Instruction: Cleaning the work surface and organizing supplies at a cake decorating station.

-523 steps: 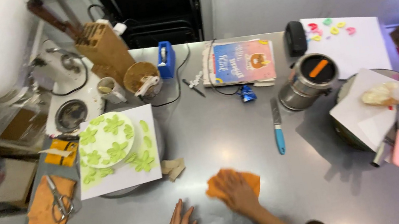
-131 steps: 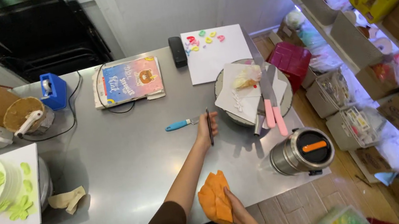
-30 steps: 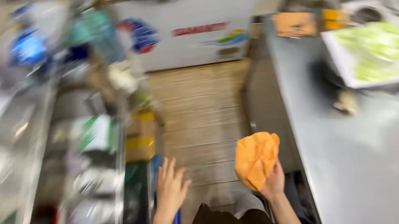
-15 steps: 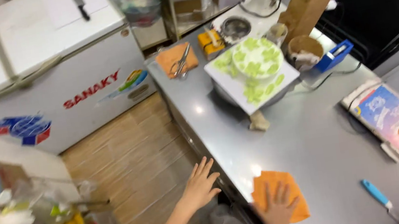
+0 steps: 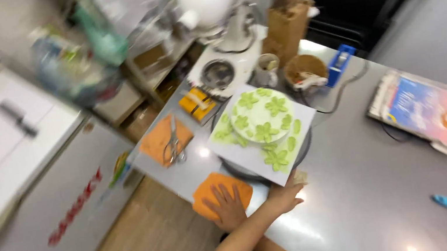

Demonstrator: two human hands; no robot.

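The orange cloth (image 5: 221, 195) lies flat at the near edge of the steel table (image 5: 363, 193). One hand (image 5: 227, 206), fingers spread, presses flat on it; which hand this is cannot be told. The other hand (image 5: 287, 193) touches the white cake board (image 5: 299, 117) just beside it, holding nothing. A colourful rectangular book (image 5: 425, 113) lies well apart, far right. The cloth is plain orange, square, slightly rumpled.

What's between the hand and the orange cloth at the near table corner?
Nothing visible. One hand lies flat, fingers spread, directly on the orange cloth. The other hand is beside it at the edge of the white board under the green-flowered cake, off the cloth.
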